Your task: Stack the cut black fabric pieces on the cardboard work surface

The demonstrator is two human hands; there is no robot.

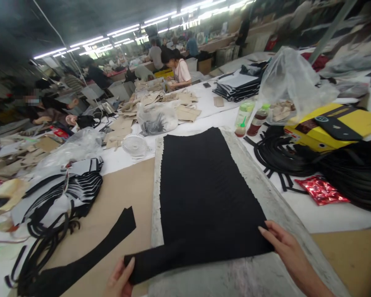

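A long, gently curved black fabric strip point(151, 262) stretches between my two hands along the near edge of a black layer. My left hand point(121, 278) pinches its left end, thumb on top, over the brown board. At the other end my right hand point(280, 239) pinches the black material at the right corner, thumb above. The black layer point(200, 177), with finely stepped side edges like overlapped strips, lies on a grey, stained board point(253, 165). Where the held strip meets this layer is hard to make out, black on black. Another curved black strip point(95, 251) lies to the left.
Bundled black-and-white strips point(80, 189) lie left. A small white fan point(135, 145) and a plastic bag point(157, 119) stand beyond. Rightward are two bottles point(258, 119), a yellow box point(324, 123), coiled black strips point(281, 154) and a red packet point(321, 190). Other people work farther back.
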